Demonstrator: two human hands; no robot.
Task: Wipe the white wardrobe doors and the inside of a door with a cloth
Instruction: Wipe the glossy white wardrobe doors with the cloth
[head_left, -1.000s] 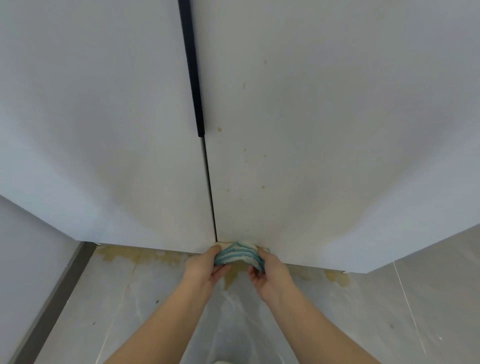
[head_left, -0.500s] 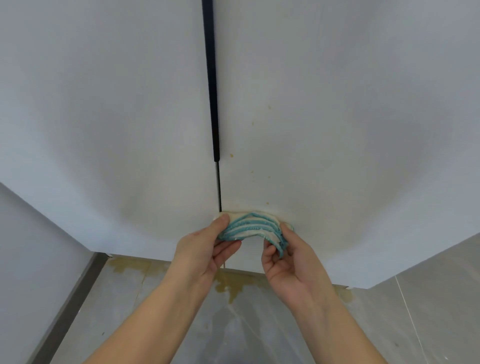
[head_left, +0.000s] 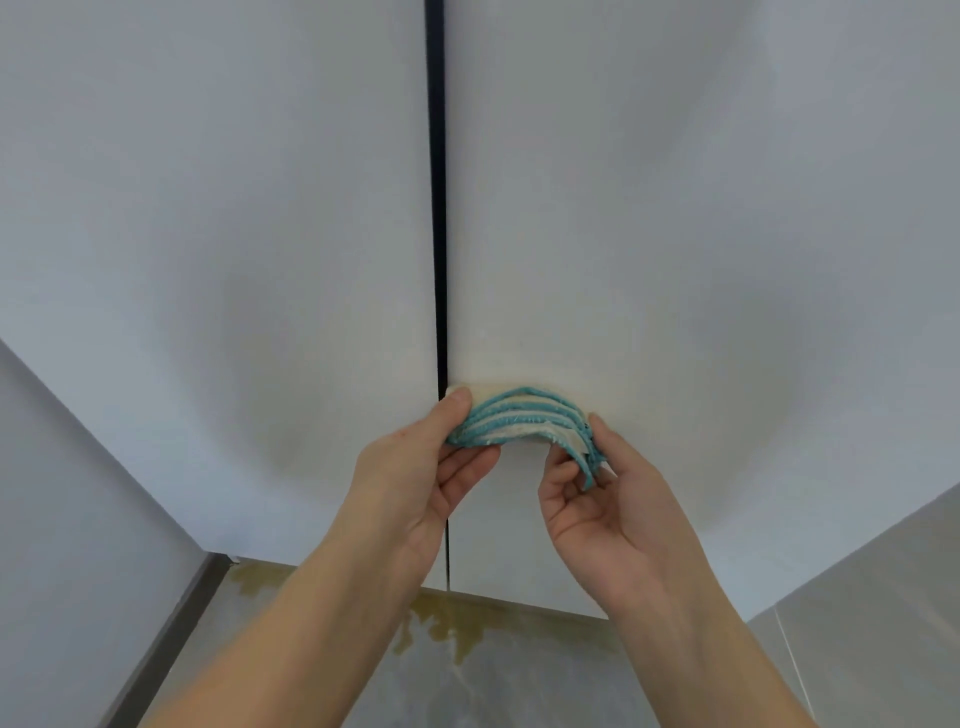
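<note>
Head view: folded cloth (head_left: 519, 421), soft and likely light, pressed against right wardrobe door (head_left: 675, 234) beside the seam, left hand (head_left: 415, 478) and right hand (head_left: 608, 499) pinching opposite ends; best held there, layers bunched.

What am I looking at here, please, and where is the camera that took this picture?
There is no machine here: these are a person's two bare hands. The camera is worn on the person's head and looks forward and down, so the forearms come in from the bottom edge. The left hand and the right hand each pinch one end of a folded cloth, white with teal edges. They hold it against the right wardrobe door, just beside the dark gap that separates it from the left wardrobe door. Below the doors is a grey floor with a yellowish, wet-looking stain on it.
</note>
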